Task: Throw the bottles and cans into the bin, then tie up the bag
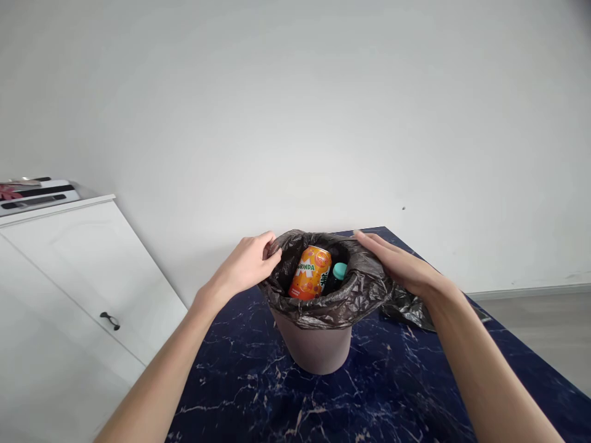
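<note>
A small pinkish-grey bin (317, 347) stands on a dark blue marbled table (397, 394). A black plastic bag (344, 301) lines it and is folded over the rim. Inside stand an orange soda can (310, 272) and a dark bottle with a teal cap (340, 270). My left hand (247, 263) pinches the bag's edge at the left side of the rim. On the right side, my right hand (397, 261) lies flat on the bag, fingers reaching the far rim.
A loose tail of the black bag (409, 307) trails on the table to the right of the bin. A white cabinet (69, 289) with a dark handle (109, 320) stands at left, with a flat device (34, 195) on top. A white wall is behind.
</note>
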`<state>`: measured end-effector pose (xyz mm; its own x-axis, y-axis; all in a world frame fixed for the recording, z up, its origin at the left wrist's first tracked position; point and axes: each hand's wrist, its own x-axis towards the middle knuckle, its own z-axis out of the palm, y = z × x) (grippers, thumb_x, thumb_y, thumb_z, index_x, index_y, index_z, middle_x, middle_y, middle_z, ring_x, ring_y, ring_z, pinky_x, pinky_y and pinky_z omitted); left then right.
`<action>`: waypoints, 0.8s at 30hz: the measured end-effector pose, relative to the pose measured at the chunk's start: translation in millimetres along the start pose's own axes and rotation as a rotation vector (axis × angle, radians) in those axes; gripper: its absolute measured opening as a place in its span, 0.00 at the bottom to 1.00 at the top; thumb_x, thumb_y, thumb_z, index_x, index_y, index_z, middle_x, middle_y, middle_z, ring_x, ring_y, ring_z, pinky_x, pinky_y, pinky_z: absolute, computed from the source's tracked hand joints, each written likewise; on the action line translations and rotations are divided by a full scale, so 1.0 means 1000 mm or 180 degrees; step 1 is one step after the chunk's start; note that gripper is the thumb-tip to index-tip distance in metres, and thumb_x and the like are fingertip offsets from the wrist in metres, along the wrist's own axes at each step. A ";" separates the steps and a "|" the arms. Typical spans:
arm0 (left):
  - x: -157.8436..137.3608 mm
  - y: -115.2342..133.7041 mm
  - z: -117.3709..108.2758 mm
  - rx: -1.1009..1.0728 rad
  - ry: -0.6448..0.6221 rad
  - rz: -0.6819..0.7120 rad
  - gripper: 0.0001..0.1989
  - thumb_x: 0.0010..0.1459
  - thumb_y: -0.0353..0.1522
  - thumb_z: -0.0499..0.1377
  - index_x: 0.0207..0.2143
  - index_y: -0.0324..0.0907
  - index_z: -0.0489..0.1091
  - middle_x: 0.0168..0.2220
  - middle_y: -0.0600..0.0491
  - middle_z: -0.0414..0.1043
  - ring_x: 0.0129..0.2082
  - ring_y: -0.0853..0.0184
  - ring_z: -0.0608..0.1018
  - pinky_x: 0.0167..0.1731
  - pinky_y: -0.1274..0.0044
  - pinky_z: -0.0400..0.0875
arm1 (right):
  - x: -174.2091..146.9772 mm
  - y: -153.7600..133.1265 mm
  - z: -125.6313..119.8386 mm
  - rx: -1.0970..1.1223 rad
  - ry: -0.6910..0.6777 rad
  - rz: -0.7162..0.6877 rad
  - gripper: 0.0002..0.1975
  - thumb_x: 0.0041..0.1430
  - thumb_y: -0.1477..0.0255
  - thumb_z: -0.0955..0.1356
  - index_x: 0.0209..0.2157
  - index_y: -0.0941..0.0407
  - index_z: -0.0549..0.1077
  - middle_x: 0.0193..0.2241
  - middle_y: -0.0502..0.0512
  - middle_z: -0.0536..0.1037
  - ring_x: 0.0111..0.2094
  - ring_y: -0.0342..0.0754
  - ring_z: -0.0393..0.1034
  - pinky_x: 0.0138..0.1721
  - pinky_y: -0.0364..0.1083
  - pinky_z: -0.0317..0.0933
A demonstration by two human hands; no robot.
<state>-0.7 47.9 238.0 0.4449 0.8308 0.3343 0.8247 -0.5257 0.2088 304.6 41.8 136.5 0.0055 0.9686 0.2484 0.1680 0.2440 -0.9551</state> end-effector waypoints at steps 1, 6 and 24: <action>-0.001 0.001 0.000 -0.0074 -0.0033 -0.0020 0.14 0.68 0.40 0.54 0.30 0.47 0.58 0.23 0.58 0.63 0.22 0.66 0.65 0.26 0.73 0.58 | -0.002 -0.004 0.001 0.0262 -0.0188 0.0189 0.32 0.61 0.44 0.70 0.59 0.47 0.75 0.43 0.58 0.84 0.42 0.59 0.80 0.42 0.56 0.76; 0.000 -0.001 0.001 -0.0582 0.0173 -0.0091 0.09 0.69 0.39 0.54 0.36 0.47 0.58 0.24 0.59 0.66 0.21 0.68 0.65 0.25 0.74 0.56 | -0.007 -0.024 0.006 0.1162 -0.0362 0.0213 0.35 0.57 0.55 0.78 0.63 0.45 0.71 0.41 0.54 0.82 0.38 0.51 0.77 0.36 0.48 0.72; 0.000 -0.011 -0.011 -0.2280 0.1520 -0.0845 0.22 0.62 0.51 0.64 0.45 0.47 0.62 0.31 0.58 0.70 0.25 0.68 0.71 0.27 0.75 0.67 | -0.018 -0.060 0.009 0.2890 0.1180 -0.0438 0.19 0.44 0.72 0.81 0.40 0.47 0.81 0.36 0.48 0.79 0.31 0.44 0.72 0.33 0.44 0.72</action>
<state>-13.8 51.5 245.7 -0.0535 0.8607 0.5062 0.3931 -0.4479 0.8030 285.1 10.6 187.4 0.3768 0.8910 0.2533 -0.6283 0.4468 -0.6369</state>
